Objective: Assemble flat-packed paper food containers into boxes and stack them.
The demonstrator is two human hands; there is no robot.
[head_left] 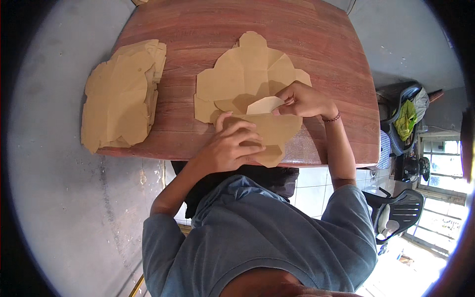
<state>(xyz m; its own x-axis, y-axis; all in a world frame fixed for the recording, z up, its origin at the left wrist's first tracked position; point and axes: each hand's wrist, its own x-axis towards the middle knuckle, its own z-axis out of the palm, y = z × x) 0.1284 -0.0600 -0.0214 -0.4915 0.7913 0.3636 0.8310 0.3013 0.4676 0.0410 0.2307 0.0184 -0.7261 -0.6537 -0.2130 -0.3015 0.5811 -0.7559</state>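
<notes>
A brown cardboard box blank [274, 129], partly folded, is in my hands near the table's front edge. My left hand [233, 146] holds its left side, fingers bent and apart over the cardboard. My right hand [307, 101] is closed, its fingertips pinching at a pale flap [264, 105] that stands up along the far edge. Just beyond lie more flat cardboard blanks [255, 67] with rounded panels and tabs, partly covered by the held piece and my right hand. How many lie there I cannot tell.
A stack of similar cardboard blanks [118, 94] lies at the left end of the reddish wooden table [307, 34]. Grey wall [64, 123] runs close along the left. Off to the right are a dark plastic chair [401, 213] and another chair piled with bags [406, 119].
</notes>
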